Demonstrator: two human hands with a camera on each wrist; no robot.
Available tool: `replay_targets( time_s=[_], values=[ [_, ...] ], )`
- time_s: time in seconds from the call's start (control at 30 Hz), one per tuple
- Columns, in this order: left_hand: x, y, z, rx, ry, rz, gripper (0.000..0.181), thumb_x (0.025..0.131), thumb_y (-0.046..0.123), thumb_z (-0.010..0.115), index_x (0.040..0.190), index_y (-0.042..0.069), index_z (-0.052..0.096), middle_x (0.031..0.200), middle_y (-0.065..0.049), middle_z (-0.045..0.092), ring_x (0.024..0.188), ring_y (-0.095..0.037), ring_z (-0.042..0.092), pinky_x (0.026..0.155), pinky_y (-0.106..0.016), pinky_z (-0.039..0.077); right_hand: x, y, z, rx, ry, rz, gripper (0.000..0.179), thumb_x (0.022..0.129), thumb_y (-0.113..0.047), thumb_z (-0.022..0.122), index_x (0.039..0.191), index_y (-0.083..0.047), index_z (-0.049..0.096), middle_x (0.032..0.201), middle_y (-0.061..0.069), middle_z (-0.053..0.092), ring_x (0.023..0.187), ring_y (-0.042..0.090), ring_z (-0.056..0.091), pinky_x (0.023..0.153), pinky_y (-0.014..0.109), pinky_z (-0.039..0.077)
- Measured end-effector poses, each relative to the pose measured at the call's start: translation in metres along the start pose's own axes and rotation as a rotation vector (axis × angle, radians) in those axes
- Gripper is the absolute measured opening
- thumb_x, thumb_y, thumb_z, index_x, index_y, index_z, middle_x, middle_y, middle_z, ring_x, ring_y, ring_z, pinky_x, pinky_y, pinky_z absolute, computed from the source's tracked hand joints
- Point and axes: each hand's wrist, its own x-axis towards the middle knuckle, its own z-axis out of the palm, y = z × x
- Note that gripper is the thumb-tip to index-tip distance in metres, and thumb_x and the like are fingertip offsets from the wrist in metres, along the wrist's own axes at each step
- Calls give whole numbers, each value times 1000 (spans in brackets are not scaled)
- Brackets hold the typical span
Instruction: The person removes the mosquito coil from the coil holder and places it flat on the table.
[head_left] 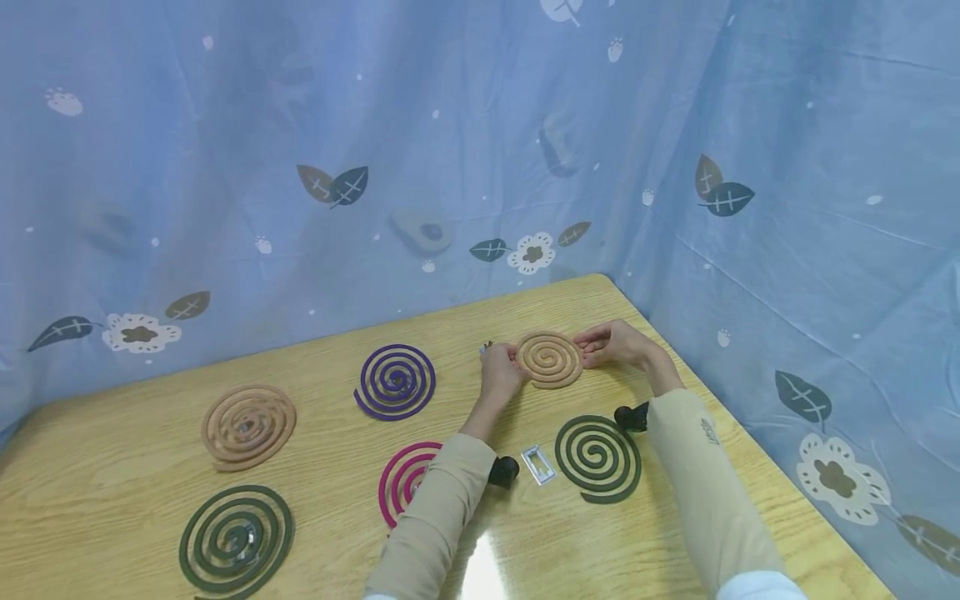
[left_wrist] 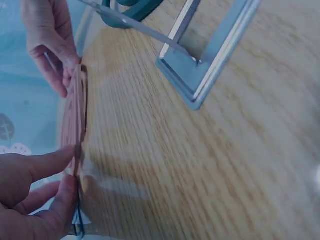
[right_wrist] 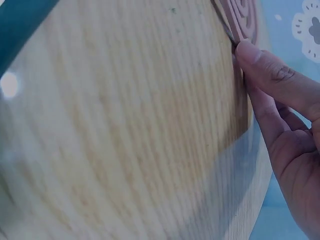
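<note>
A tan mosquito coil (head_left: pixel 550 359) is held between both hands near the table's far right corner. My left hand (head_left: pixel 501 371) pinches its left edge between thumb and fingers, as the left wrist view shows close up. At the opposite edge, my right hand (head_left: pixel 613 344) grips the coil with thumb and fingertips. In the left wrist view the coil (left_wrist: pixel 75 115) appears nearly edge-on, close over the wood. A bit of a small metal piece (head_left: pixel 486 346) shows just beyond the left hand. Nearer the body, a metal coil stand (head_left: pixel 538 465) lies beside a dark green coil (head_left: pixel 583 427).
On the table (head_left: pixel 330 467) sit a purple coil (head_left: pixel 365 387), another tan coil (head_left: pixel 212 429), and a second green coil (head_left: pixel 183 546) at the front left. The left forearm partly covers a pink coil (head_left: pixel 385 492). A blue patterned curtain (head_left: pixel 450 125) hangs behind and to the right.
</note>
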Motion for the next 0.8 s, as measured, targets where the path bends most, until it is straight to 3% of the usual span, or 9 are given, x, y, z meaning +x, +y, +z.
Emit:
replay_targets(
  time_s=[0.13,0.27,0.33,0.47,0.57,0.8],
  values=[
    [-4,5,-7,18,12,26,34,76,-8,74,109,-9,66,100,-19,69,90,-26,64,86,-33,54,-5,-3,-1,12,31,1,48,81,8,71,125,16,52,119,32,58,95,19,65,80,19,55],
    [-10,15,-19,-52,-17,82,38,81,-1,73,116,-10,61,108,-23,66,96,-33,65,101,-43,44,-15,-7,-2,97,84,-29,50,85,7,67,131,16,47,129,35,50,103,23,63,85,23,55],
    [-15,22,-29,-116,-55,94,38,84,0,71,118,-9,60,111,-23,64,97,-34,65,99,-43,46,-20,-11,0,154,109,-65,51,87,6,64,132,18,43,131,31,49,108,24,62,88,26,55],
    [-26,30,-55,-205,-115,107,32,86,0,69,117,-6,63,112,-21,64,96,-33,65,80,-34,58,-25,-18,7,276,143,-146,49,89,5,63,133,16,43,123,7,62,109,19,62,90,27,54],
    [-36,33,-75,-236,-135,118,28,86,1,69,114,-4,66,110,-19,66,91,-31,66,74,-30,58,-29,-24,16,319,149,-195,47,90,3,63,132,14,46,115,-9,64,107,13,62,91,24,53],
    [-58,28,-109,-275,-149,128,25,86,3,69,111,1,69,111,-15,67,92,-25,66,79,-29,57,-49,-48,42,231,166,-217,46,90,-5,66,131,10,50,116,-7,65,109,14,62,90,19,51]
  ],
)
